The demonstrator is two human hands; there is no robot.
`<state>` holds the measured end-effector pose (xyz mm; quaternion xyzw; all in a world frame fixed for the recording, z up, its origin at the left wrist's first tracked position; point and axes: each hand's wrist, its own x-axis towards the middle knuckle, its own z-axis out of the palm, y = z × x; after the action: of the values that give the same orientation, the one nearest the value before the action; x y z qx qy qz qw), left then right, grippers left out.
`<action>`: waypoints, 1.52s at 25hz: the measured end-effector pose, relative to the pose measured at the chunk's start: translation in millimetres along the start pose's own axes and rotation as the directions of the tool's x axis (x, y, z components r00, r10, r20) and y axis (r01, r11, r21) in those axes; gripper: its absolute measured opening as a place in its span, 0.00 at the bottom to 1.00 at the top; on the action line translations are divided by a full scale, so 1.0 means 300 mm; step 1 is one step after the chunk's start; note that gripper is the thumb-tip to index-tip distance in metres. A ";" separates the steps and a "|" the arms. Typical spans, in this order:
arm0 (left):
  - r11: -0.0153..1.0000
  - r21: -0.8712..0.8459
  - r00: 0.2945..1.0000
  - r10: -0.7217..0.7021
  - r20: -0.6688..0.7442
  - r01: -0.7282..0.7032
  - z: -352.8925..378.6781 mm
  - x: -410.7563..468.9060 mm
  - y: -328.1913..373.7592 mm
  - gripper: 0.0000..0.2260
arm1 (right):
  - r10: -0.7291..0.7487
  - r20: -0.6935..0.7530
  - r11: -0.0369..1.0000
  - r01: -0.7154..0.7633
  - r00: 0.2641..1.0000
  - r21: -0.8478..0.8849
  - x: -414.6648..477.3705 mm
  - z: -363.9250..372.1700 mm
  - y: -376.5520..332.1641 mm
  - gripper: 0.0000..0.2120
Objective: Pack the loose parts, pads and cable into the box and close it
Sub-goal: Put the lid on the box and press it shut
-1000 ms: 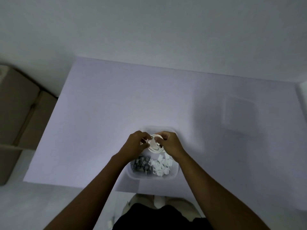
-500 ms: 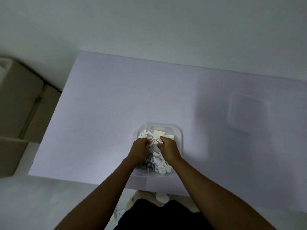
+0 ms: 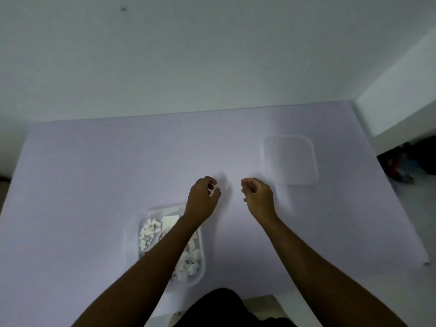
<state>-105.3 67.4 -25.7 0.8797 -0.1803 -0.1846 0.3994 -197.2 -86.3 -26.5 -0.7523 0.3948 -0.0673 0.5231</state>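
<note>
So we're looking down at the tabletop [image 3: 94, 173] with the clear box [image 3: 198, 274] sitting near the front edge, partly under our left forearm. It's already loaded with small white parts [image 3: 148, 232] and a flat white pad [image 3: 170, 220]; the cable we can't make out from here, the arm covers the middle of the box.

Our left hand [image 3: 203, 199] hovers just past the far end of the box, fingers curled, and there's a little white bit showing between the fingertips. It looks like the grip pinches something small, but it's too blurry to say what. Our right hand [image 3: 258, 197] is loosely curled with nothing visible in it, sitting between the box and the lid [image 3: 290, 159].

The lid lies flat on the tabletop, off to the right and further back, well apart from the box. It's thin see-through plastic, so we'd guess it's light, a bit bendy and kind of slippery lying flat like that. Best bet is probably to hook a fingertip under the near edge or a rounded corner, then hold it by two opposite sides. The box itself looks light too, so we'd steady it while pressing the lid on.
</note>
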 end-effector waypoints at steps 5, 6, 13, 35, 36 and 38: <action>0.995 0.066 0.974 -0.090 0.206 0.078 0.350 0.273 0.193 0.15 | 0.131 -0.121 0.987 -0.141 0.984 -0.073 0.262 -0.355 0.141 0.13; 0.992 0.086 0.965 -0.112 0.238 0.094 0.416 0.316 0.220 0.16 | 0.150 -0.141 0.983 -0.163 0.979 -0.081 0.319 -0.413 0.174 0.13; 0.949 0.073 0.930 -0.314 0.191 0.306 0.678 0.501 0.320 0.23 | 0.234 -0.224 0.958 -0.264 0.946 -0.113 0.663 -0.615 0.322 0.21; 0.936 -0.223 0.939 -0.310 -0.150 0.273 -0.099 0.058 0.107 0.14 | 0.211 -0.065 0.955 -0.191 0.975 0.229 0.102 -0.210 -0.063 0.13; 0.941 -0.198 0.933 -0.309 -0.182 0.273 -0.185 -0.001 0.050 0.14 | 0.207 -0.026 0.954 -0.196 0.978 0.227 0.034 -0.132 -0.088 0.12; 0.935 -0.157 0.905 -0.350 -0.243 0.319 -0.337 -0.120 -0.090 0.15 | 0.202 0.074 0.958 -0.213 0.977 0.190 -0.106 0.031 -0.110 0.13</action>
<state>-84.5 165.2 22.0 0.8902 0.0397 -0.1402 0.4316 -196.7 -53.7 7.1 -0.6527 0.4489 -0.0307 0.6095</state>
